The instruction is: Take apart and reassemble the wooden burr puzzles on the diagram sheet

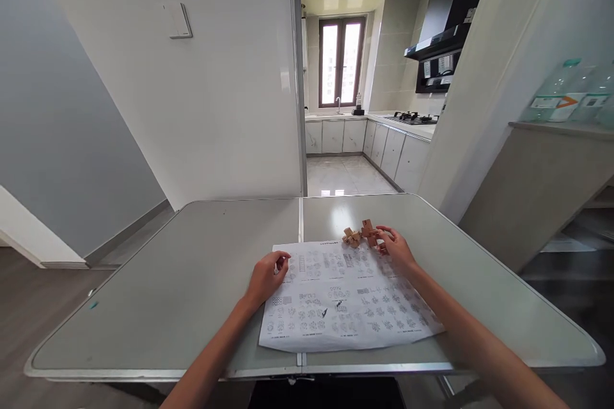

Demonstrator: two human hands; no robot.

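A large printed instruction sheet [345, 297] covered in small diagrams lies on the table in front of me. My left hand [268, 276] rests at its upper left edge, fingers loosely curled in, with nothing seen in them. At the sheet's far edge, my right hand [393, 248] grips a brown wooden interlocking puzzle [368, 231] between thumb and fingers. Just left of it sits a second, lighter wooden puzzle [352, 238] made of crossed blocks. Whether the two puzzles touch is hard to tell. Two small dark marks or bits [325, 313] show on the sheet.
The pale table [158, 294] has a metal rim and a centre seam. A small teal scrap [93, 305] lies near its left edge. Plastic bottles [556, 92] stand on a ledge at right. Beyond the table, a doorway opens to a kitchen with white cabinets [333, 136].
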